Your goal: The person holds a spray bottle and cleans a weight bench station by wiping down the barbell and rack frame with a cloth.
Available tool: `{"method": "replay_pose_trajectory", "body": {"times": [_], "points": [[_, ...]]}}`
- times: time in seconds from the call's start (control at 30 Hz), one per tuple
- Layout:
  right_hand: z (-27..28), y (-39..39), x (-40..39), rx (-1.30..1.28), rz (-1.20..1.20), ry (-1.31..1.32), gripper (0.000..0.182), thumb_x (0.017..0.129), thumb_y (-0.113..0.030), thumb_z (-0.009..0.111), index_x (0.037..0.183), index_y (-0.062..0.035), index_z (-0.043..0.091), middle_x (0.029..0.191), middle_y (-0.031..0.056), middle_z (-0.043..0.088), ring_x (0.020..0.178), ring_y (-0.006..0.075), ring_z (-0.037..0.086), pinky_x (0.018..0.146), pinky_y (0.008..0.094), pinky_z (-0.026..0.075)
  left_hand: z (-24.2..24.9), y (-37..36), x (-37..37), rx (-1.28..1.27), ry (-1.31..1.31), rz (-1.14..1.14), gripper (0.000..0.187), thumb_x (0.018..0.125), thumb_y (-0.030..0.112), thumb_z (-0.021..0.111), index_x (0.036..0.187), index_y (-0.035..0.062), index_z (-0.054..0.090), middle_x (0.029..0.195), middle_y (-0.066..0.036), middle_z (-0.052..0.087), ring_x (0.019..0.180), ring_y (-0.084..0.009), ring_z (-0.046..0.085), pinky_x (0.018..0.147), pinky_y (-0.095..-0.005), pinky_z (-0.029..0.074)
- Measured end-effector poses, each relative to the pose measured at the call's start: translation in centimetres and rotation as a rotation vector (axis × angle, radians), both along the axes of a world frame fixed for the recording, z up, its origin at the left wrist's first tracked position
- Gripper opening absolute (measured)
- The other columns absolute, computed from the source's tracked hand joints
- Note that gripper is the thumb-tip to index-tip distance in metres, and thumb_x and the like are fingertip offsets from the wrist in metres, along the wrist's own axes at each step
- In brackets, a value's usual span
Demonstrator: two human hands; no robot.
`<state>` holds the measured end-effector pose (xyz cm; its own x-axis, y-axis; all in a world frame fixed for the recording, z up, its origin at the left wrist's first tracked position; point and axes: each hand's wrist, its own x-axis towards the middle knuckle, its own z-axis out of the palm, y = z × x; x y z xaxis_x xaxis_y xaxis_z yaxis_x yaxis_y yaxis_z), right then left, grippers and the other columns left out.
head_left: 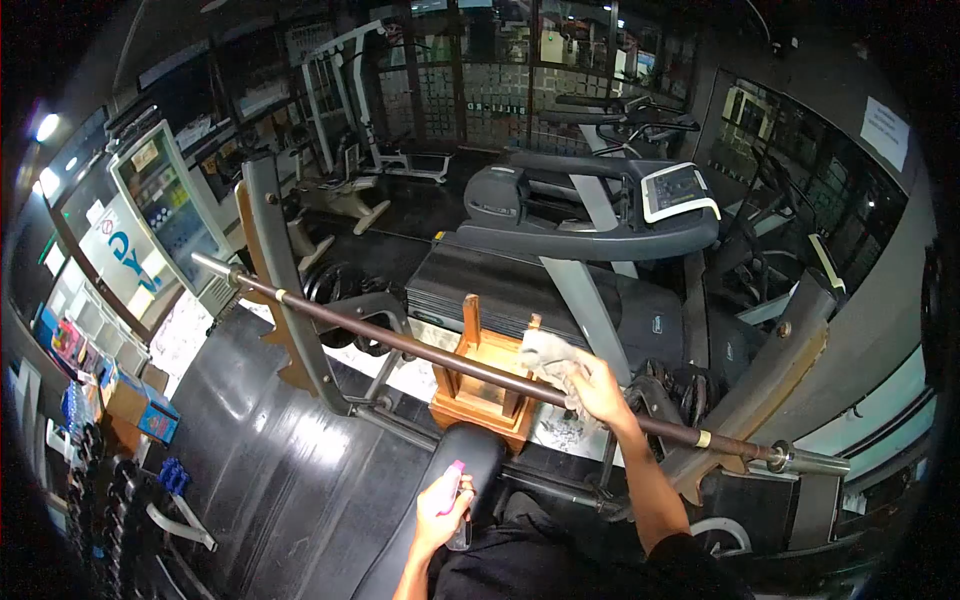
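Both full: our right hand (597,391), nearer, bunches cloth (546,358) at barbell (460,362) running crosswise beneath grip; left hand (438,508) clasps pink-topped bottle (455,471).

The left hand (438,510) hides the middle of the pink-topped bottle (455,476), and the left forearm (414,575) is cut off by the bottom edge. The cloth (548,357) and right hand (600,392) cover a stretch of the bar (430,352), with some fingertips out of sight. Print on the wall notice (885,133) is too small to read, and the dumbbells (92,500) blur into darkness at lower left.
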<state>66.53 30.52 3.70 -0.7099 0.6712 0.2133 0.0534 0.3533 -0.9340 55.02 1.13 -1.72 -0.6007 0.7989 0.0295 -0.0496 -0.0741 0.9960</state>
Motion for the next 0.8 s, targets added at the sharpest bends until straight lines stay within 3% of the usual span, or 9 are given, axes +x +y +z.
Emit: {"method": "replay_pose_trajectory", "body": {"times": [0.07, 0.13, 0.17, 0.23, 0.3, 0.33, 0.47, 0.63, 0.8], "points": [[-0.6, 0.4, -0.7, -0.001, -0.01, 0.151, 0.03, 0.088, -0.009, 0.054, 0.113, 0.007, 0.054, 0.087, 0.0167, 0.064, 0.074, 0.0223, 0.061, 0.071, 0.0303, 0.047, -0.3, 0.2, -0.1, 0.009, -0.018, -0.004, 0.022, 0.084, -0.002, 0.059, 0.106, -0.0058, 0.057, 0.084, -0.008, 0.061, 0.06, -0.0103, 0.058, 0.05, -0.0236, 0.05], [1.4, -2.1, -2.3, 0.172, -0.32, 0.173, 0.026, 0.086, -0.007, 0.054, 0.108, 0.0063, 0.056, 0.093, 0.0149, 0.062, 0.084, 0.0272, 0.062, 0.074, 0.033, 0.048, -0.7, 0.4, -0.1, 0.011, -0.018, -0.01, 0.023, 0.084, -0.002, 0.059, 0.107, -0.0059, 0.057, 0.085, -0.008, 0.061, 0.061, -0.0107, 0.058, 0.05, -0.0234, 0.05], [2.4, -3.0, -2.9, 0.36, -0.277, 0.017, 0.024, 0.082, -0.009, 0.055, 0.103, 0.0018, 0.06, 0.098, 0.0132, 0.062, 0.09, 0.0305, 0.061, 0.076, 0.0364, 0.049, -0.8, 0.6, -0.1, 0.007, -0.02, -0.018, 0.023, 0.084, -0.002, 0.059, 0.107, -0.0059, 0.057, 0.085, -0.008, 0.061, 0.061, -0.0107, 0.058, 0.05, -0.0234, 0.05], [-0.9, -2.6, -4.9, 1.046, -0.136, -0.156, 0.013, 0.077, -0.006, 0.057, 0.09, -0.0029, 0.059, 0.091, 0.0117, 0.063, 0.08, 0.0219, 0.062, 0.074, 0.0363, 0.048, -0.8, 1.0, 0.1, 0.025, -0.028, 0.0, 0.023, 0.083, -0.001, 0.063, 0.106, -0.0045, 0.06, 0.082, -0.004, 0.063, 0.059, -0.0077, 0.057, 0.049, -0.0219, 0.049], [-1.1, -4.3, -6.1, 1.134, -0.137, -0.314, 0.023, 0.068, -0.008, 0.061, 0.091, -0.0056, 0.061, 0.098, 0.0111, 0.063, 0.081, 0.0276, 0.06, 0.075, 0.0375, 0.048, -0.4, 1.2, 0.4, 0.021, -0.034, -0.003, 0.023, 0.083, 0.0, 0.063, 0.106, -0.0044, 0.06, 0.082, -0.004, 0.063, 0.059, -0.0075, 0.057, 0.049, -0.0218, 0.049], [-0.6, -4.3, -6.0, 1.053, -0.097, -0.462, 0.021, 0.081, -0.017, 0.052, 0.098, -0.0083, 0.063, 0.088, 0.013, 0.065, 0.085, 0.0287, 0.064, 0.079, 0.0403, 0.05, -0.2, 1.2, 0.4, 0.021, -0.04, 0.001, 0.023, 0.083, 0.0, 0.064, 0.106, -0.0043, 0.06, 0.082, -0.004, 0.063, 0.059, -0.0073, 0.057, 0.05, -0.0217, 0.049], [1.7, -1.7, -6.0, 0.585, 0.097, -0.674, 0.034, 0.091, -0.03, 0.043, 0.095, -0.0012, 0.062, 0.076, 0.0236, 0.064, 0.076, 0.0378, 0.065, 0.072, 0.0477, 0.051, -0.7, 0.8, 0.9, 0.012, -0.037, 0.043, 0.023, 0.083, 0.0, 0.064, 0.105, -0.0041, 0.061, 0.082, -0.004, 0.063, 0.059, -0.0074, 0.057, 0.05, -0.0217, 0.049], [1.4, -1.3, -6.3, 0.564, 0.109, -0.71, 0.034, 0.091, -0.032, 0.044, 0.092, -0.0058, 0.065, 0.079, 0.0216, 0.065, 0.076, 0.0382, 0.064, 0.071, 0.0468, 0.051, -0.2, -0.6, 1.0, -0.107, 0.058, 0.034, 0.022, 0.083, -0.001, 0.062, 0.104, -0.0042, 0.059, 0.086, -0.007, 0.063, 0.073, -0.0111, 0.06, 0.061, -0.0244, 0.051], [1.6, -2.7, -5.2, 0.564, -0.071, -0.331, 0.032, 0.085, -0.032, 0.059, 0.104, -0.0073, 0.065, 0.096, 0.0182, 0.065, 0.089, 0.0335, 0.063, 0.08, 0.0405, 0.05, -0.4, -1.3, 0.8, -0.091, 0.046, 0.086, 0.023, 0.081, -0.001, 0.063, 0.103, -0.0049, 0.059, 0.086, -0.006, 0.063, 0.079, -0.0126, 0.06, 0.074, -0.0271, 0.049]]}}
